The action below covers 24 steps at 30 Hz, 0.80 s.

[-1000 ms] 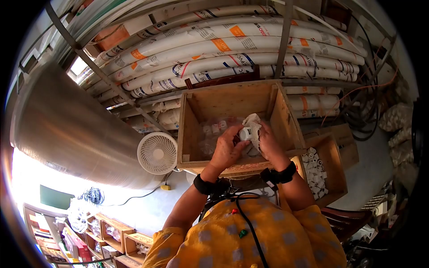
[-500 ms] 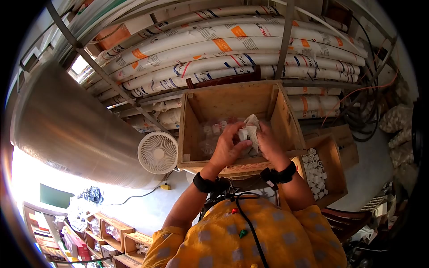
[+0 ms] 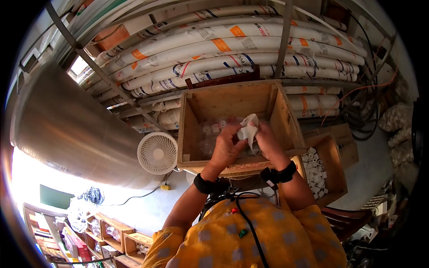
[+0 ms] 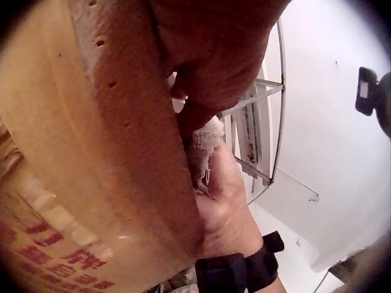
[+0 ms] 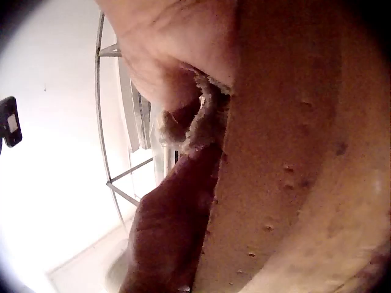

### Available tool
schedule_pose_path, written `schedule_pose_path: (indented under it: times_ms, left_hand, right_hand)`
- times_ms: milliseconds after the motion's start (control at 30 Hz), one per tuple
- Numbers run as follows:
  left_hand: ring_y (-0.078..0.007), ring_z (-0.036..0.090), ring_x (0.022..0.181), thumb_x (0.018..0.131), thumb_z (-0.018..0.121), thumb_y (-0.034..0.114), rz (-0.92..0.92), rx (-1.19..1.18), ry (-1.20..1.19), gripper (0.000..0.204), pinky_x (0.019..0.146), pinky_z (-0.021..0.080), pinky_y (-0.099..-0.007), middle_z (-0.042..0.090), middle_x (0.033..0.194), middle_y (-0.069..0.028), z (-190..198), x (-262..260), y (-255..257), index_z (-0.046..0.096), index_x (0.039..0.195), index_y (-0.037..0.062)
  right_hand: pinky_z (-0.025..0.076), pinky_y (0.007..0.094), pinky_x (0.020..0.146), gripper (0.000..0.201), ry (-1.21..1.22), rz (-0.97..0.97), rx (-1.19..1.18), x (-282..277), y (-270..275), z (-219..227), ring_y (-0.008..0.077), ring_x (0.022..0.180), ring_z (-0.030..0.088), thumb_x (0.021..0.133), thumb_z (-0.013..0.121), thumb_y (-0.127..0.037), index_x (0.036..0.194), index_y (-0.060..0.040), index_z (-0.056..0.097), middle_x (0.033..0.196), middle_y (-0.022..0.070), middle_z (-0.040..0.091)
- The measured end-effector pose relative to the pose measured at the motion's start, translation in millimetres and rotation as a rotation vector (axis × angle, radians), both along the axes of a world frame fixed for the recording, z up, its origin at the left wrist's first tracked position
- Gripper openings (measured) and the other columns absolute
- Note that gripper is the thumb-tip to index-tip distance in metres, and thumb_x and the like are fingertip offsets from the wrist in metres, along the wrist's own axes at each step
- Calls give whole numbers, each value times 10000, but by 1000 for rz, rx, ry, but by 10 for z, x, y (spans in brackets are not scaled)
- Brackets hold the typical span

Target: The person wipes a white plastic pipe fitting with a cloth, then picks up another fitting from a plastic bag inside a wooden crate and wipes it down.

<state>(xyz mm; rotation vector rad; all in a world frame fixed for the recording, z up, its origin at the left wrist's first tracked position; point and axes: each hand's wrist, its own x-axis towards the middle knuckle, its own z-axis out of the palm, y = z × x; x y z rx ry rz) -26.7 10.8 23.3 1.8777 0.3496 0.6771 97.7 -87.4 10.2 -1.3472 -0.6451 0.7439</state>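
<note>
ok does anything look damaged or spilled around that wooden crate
Only the white rag in the right hand stands out: its edge looks frayed in both wrist views. The white pipe fittings lie inside their wooden box, not spilled.

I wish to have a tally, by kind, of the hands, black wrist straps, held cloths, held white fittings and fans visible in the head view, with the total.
Hands (left hand, right hand): 2
Black wrist straps: 2
Held cloth: 1
Held white fitting: 1
White fan: 1
Total: 7

The left grip (image 3: pixel 225 146) and pale cloth (image 3: pixel 250 119) partly hide the white piece (image 3: pixel 242 134), its full shape unclear.
</note>
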Motion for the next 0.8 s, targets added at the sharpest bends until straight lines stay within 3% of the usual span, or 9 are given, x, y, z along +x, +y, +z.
schedule_pose_path:
  times_ms: [100, 233, 300, 500, 700, 800]
  left_hand:
    - [-192, 538, 759, 694, 668, -24, -6, 123, -57, 407, 670, 455, -291, 527, 965, -110, -18, 11, 37, 562, 1085, 16]
    - [-238, 536, 781, 661, 639, -64, -47, 120, -74, 447, 694, 452, -312, 517, 981, -126, 21, -3, 25, 551, 1091, 17]
    - [-228, 539, 774, 671, 650, -62, -48, 141, -42, 447, 686, 454, -310, 517, 990, -121, 30, -10, 26, 546, 1098, 17]
    - [-178, 535, 840, 683, 682, -52, -67, 173, -49, 459, 711, 460, -268, 513, 1024, -91, 114, -29, -5, 543, 1113, 27]
    - [-168, 537, 820, 706, 682, -34, -87, 181, -49, 464, 697, 460, -265, 516, 1072, -90, 112, -34, 13, 526, 1140, 22]
    - [-148, 549, 801, 731, 677, -22, -70, 80, 10, 470, 696, 464, -255, 527, 1090, -83, 104, -29, 9, 505, 1166, 20]
  right_hand:
    - [423, 269, 825, 340, -216, 32, -80, -11, 1, 5, 113, 929, 527, 958, 497, -304, 1127, -12, 539, 1023, 37, 582]
    - [405, 287, 853, 363, -167, 8, 26, 6, 20, -104, 148, 942, 524, 950, 497, -321, 1116, -2, 545, 1030, 61, 580]
    - [403, 318, 848, 380, -196, -49, 38, -3, 29, -144, 209, 915, 544, 936, 487, -338, 1072, 9, 560, 1011, 111, 587]
    - [417, 306, 806, 356, -53, -66, 36, 58, -7, -227, 170, 875, 534, 948, 478, -315, 1085, 2, 562, 969, 77, 608]
    - [425, 272, 803, 388, 316, -88, 163, -20, -37, -29, 118, 898, 524, 954, 479, -360, 1078, -3, 567, 1003, 41, 595]
    - [426, 271, 818, 403, 170, -89, 186, -44, -43, 14, 118, 916, 529, 950, 487, -375, 1085, -2, 560, 1008, 41, 591]
